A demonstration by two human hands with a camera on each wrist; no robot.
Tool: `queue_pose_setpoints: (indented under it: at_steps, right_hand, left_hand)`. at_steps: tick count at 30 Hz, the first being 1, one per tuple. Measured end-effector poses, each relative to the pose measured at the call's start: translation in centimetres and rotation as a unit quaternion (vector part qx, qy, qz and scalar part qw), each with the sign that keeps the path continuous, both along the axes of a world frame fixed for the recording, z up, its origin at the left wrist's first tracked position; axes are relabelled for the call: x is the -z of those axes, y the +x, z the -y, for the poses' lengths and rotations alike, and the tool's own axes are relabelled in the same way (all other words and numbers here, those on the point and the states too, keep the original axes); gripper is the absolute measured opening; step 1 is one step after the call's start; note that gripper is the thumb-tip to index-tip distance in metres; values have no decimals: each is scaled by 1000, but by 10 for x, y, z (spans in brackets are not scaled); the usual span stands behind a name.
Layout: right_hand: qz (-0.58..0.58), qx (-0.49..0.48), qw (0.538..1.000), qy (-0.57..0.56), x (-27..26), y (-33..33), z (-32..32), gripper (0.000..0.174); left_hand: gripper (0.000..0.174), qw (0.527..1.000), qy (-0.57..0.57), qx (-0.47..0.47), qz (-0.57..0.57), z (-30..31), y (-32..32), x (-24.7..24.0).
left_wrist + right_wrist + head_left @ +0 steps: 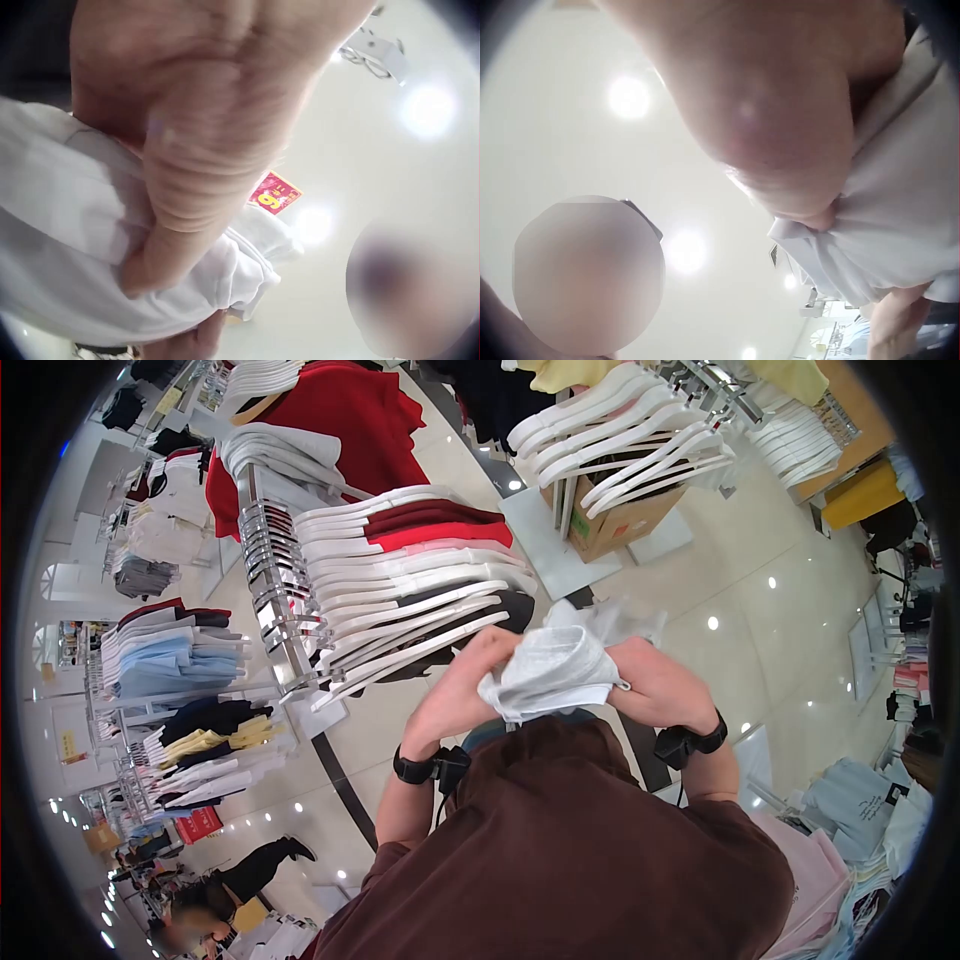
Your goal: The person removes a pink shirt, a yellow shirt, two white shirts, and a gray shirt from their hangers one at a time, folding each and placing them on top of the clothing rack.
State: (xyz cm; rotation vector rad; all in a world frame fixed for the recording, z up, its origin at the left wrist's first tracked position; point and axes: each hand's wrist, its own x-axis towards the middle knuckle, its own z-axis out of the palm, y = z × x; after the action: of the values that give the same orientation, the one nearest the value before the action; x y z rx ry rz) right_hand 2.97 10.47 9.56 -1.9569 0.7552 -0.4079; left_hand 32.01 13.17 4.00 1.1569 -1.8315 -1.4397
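Note:
A bunched light grey-white garment point(550, 670) is held up between both hands in front of the chest. My left hand point(468, 685) grips its left side, and the left wrist view shows the thumb point(169, 251) pressed over the folded cloth point(67, 217). On the opposite side my right hand point(658, 682) grips the garment; in the right wrist view its thumb point(795, 206) pinches the gathered fabric point(907, 187). Fingers on the far side of the cloth are partly hidden. A thin, pale, see-through part point(610, 622) spreads out beyond the bunched cloth.
Just ahead on the left stands a metal rail point(270, 570) full of white hangers point(420, 575) with red, white and dark clothes. Another rack of white hangers point(630, 435) stands beyond, over a cardboard box point(625, 525). Folded clothes point(850, 810) lie at the right. Someone in dark clothes point(245, 875) is at lower left.

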Motion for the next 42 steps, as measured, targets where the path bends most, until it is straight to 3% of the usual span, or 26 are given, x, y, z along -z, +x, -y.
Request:
queue_pose_setpoints:
  at_steps: [1,2,5,7,9,11,13,15,17,19,21,22,23,25,27,29,31,35,38,39,41,42]
  right_hand:
    - [21,-3,999,33,2,-3,0,33]
    - [20,-7,999,28,6,-6,-1,33]
    - [146,153,971,111,19,-11,-16,37]
    - [244,264,910,207,69,-21,-20,41]
    - [277,209,895,280,108,-34,-25,59]
    - [86,183,950,238,125,-27,-45,76]
    - [46,108,891,439,110,-6,-59,82]
    - [46,102,915,388,114,4,-70,76]
    - [2,109,937,333,99,21,-73,71]
    - [-37,124,952,276,91,41,-77,66]
    - [42,292,936,194,88,55,-72,59]
    - [-6,244,949,200,75,45,-63,59]
    - [-10,243,951,193,77,25,-55,59]
    - [78,249,945,198,83,-15,-41,66]
    - [354,313,851,229,54,-17,-22,69]
    - [441,382,785,211,34,-30,3,67]
    - [544,373,720,217,-42,15,23,65]
    - [570,433,697,44,-143,50,71,57]
    - [555,411,719,-75,-202,98,111,55]
    - [546,395,731,-110,-216,119,128,53]
    - [474,422,724,-273,-226,169,178,49]
    - [364,445,754,-317,-232,203,183,44]
  left_hand:
    - [69,997,-37,49,-46,2,1,6]
    - [66,995,31,42,-87,-1,-5,5]
    - [48,994,70,20,-88,-2,-16,3]
    - [42,998,12,20,-66,4,-21,-5]
    - [39,996,-28,35,-78,9,-32,-18]
    - [42,994,-11,47,-98,12,-44,-26]
    - [43,995,-20,44,-88,17,-53,-27]
    - [45,996,-28,39,-75,26,-53,-28]
    - [43,979,-20,-18,-203,34,-48,-30]
    - [40,973,0,-29,-229,38,-40,-46]
    - [39,989,-23,-37,-140,40,-32,-73]
    - [41,995,-53,-51,-72,32,-24,-96]
    - [50,960,-237,-121,-88,22,-21,-102]
    - [62,906,-392,-157,-22,-1,6,-124]
    - [64,926,-362,-67,-83,-28,50,-129]
    - [57,951,-225,105,-184,-47,102,-123]
    - [54,946,-90,208,-232,-63,149,-107]
    - [54,944,-33,185,-271,-93,215,-73]
    - [53,939,78,-10,-335,-128,243,-42]
    - [53,939,79,-7,-334,-130,248,-36]
    - [53,923,21,-96,-372,-131,257,-25]
    - [51,919,21,-127,-374,-133,262,-21]
